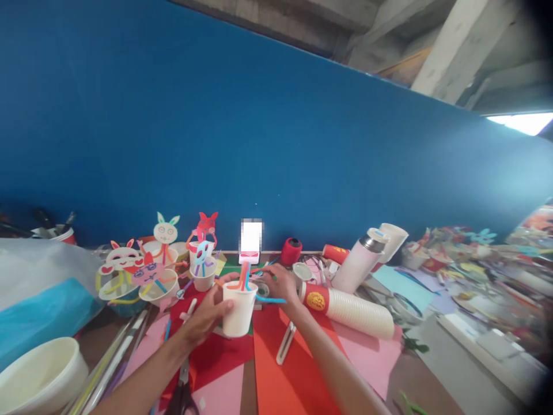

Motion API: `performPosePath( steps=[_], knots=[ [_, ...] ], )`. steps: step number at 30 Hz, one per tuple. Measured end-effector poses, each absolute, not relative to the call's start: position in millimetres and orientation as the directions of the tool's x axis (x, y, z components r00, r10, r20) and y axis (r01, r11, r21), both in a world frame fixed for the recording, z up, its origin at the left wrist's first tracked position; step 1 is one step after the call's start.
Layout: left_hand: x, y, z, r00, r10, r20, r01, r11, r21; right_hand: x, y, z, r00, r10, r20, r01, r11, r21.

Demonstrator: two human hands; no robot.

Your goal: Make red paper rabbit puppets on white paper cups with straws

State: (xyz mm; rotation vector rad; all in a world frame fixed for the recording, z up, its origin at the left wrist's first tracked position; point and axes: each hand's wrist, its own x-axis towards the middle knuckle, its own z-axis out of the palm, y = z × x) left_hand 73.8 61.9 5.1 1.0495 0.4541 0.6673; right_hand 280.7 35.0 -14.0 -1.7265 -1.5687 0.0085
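Observation:
My left hand (213, 311) is closed round the side of a white paper cup (237, 320) and holds it upright. Orange and blue pipe cleaners (245, 276) stand up from the cup, and one blue end sticks out to the right over the rim. Just behind the cup, my right hand (280, 282) has its fingers bent down beside a roll of tape (261, 289). What its fingertips grip is too small to make out. Below my right wrist, a white utility knife (285, 344) lies on red paper (276, 386). Black-handled scissors (183, 392) lie near my left forearm.
Paper cups with animal-faced pipe-cleaner figures (166, 231) stand at the left back. A lit phone (250, 237) stands by the blue wall (276, 127). To the right are stacked paper cups (363, 314), a thermos (360, 259) and craft clutter. A white bowl (43, 374) sits front left.

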Motion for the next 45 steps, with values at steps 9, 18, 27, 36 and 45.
performPosePath(
  steps=[9, 18, 27, 36, 45],
  knots=[
    [80, 52, -16, 0.847, 0.531, 0.039, -0.244, 0.321, 0.915, 281, 65, -19, 0.132, 0.926, 0.355, 0.939, -0.002, -0.345],
    [80, 53, -23, 0.843, 0.538, 0.009, -0.255, 0.384, 0.887, 288, 54, -10, 0.294, 0.823, 0.487, 0.801, 0.067, -0.595],
    [78, 54, -25, 0.796, 0.602, -0.062, -0.248, 0.418, 0.874, 278, 31, 6, 0.395, 0.902, 0.176, 0.157, 0.122, -0.98],
    [81, 57, -22, 0.684, 0.722, -0.104, -0.29, 0.4, 0.869, 274, 26, 21, 0.391, 0.919, 0.049, -0.274, 0.167, -0.947],
    [84, 51, -19, 0.67, 0.74, -0.062, -0.317, 0.361, 0.877, 248, 15, 32, 0.423, 0.899, 0.112, -0.182, 0.206, -0.961]
  ],
)
